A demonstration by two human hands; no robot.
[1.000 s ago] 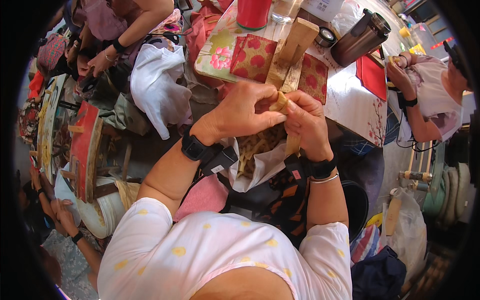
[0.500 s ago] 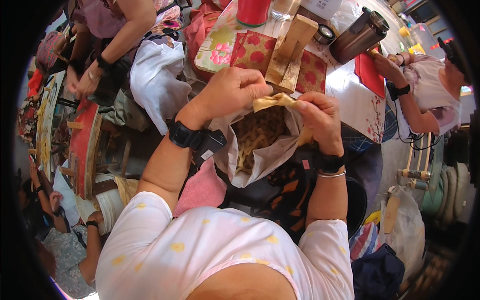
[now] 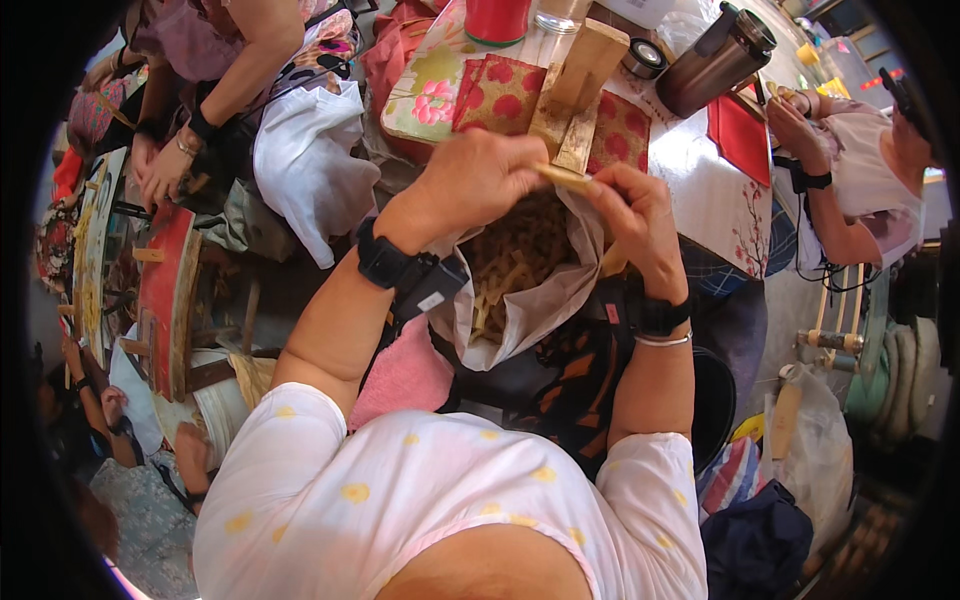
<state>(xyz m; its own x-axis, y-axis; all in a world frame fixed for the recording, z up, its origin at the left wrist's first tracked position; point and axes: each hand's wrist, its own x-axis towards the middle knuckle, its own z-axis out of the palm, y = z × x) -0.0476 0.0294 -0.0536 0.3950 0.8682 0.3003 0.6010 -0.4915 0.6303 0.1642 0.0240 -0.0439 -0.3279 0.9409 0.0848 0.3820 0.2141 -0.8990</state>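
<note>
A pale tan, folded strip, its material unclear, is stretched level between my two hands. My left hand pinches its left end, with the fingertips slightly blurred. At the other end, the thumb and fingers of my right hand are closed on it. A further tan piece hangs under my right palm. Just below the strip, an open white cloth bag rests at my lap, filled with many small tan pieces. Directly beyond my fingertips, an upright wooden block on a base stands at the table edge.
On the table are red-and-gold patterned cloths, a dark flask, a round lid, a glass and a red container. Co-workers sit left and right. A red bench stands at left; a plastic bag lies at lower right.
The strip was looser and twisted and is now narrower and straighter between my hands. My left hand has moved slightly right, and its wrist has turned. The co-worker's hands at right have risen slightly.
</note>
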